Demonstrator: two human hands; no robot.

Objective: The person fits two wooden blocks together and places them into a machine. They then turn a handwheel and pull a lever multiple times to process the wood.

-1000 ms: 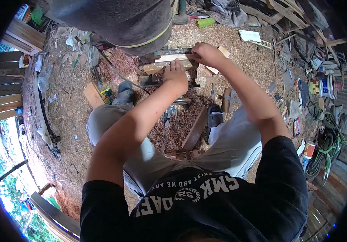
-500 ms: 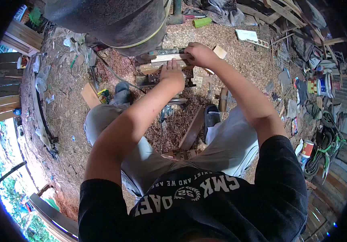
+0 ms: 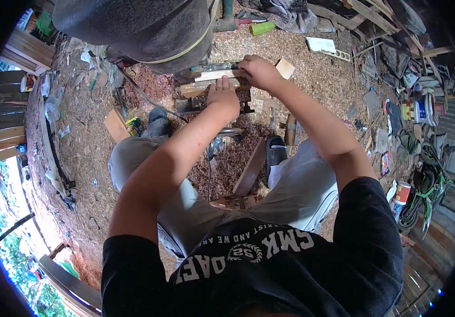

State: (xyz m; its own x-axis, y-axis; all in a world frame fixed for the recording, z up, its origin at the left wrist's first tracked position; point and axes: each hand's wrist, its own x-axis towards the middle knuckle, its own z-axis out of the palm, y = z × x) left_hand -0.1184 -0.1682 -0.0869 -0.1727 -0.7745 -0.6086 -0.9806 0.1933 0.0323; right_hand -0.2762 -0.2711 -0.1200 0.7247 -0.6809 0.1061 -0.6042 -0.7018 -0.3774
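A pale wooden strip [image 3: 214,76] lies crosswise on a low wood-and-metal bench machine, ahead of my knees. My right hand [image 3: 261,73] has its fingers curled over the strip's right end. On the near side, my left hand [image 3: 223,96] rests with fingers stretched forward, their tips against the strip's near edge. Beneath that palm is a brown wooden board [image 3: 193,91] of the bench. The contact under both hands is partly hidden.
A large dark drum [image 3: 137,31] stands close by at upper left. A cable [image 3: 151,99] runs past my foot. Sawdust covers the floor. A wooden plank [image 3: 250,168] lies between my feet, a pale wood block [image 3: 285,68] beyond my right hand, and a loose board [image 3: 115,126] at left.
The whole view has shifted slightly to the left. Both hands stay at the strip in nearly the same pose.
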